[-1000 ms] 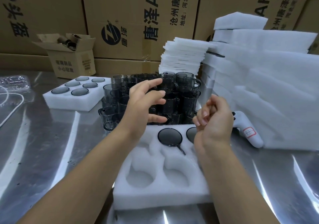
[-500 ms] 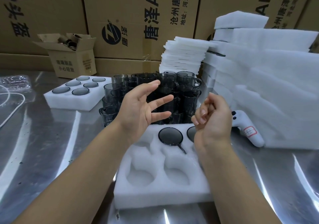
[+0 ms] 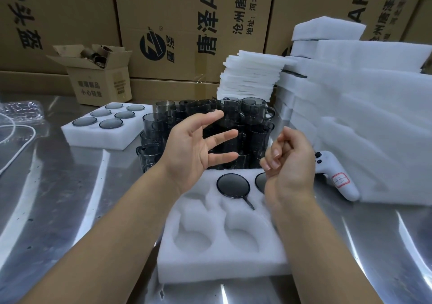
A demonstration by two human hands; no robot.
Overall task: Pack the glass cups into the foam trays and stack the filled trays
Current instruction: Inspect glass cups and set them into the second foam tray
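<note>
Above white foam tray (image 3: 210, 268) at near edge of steel tabletop (image 3: 70, 210): left hand (image 3: 194, 149) spread, empty; right hand (image 3: 289, 163) clenched, empty

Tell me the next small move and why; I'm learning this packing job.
Probably reach the open left hand to a loose cup behind the near tray: neither it nor the right hand holds anything, and several slots sit empty.

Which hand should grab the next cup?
Probably the left hand: it is open, fingers spread, just in front of the stacked glass cups. The right hand is curled, holding nothing, over the foam tray.
</note>
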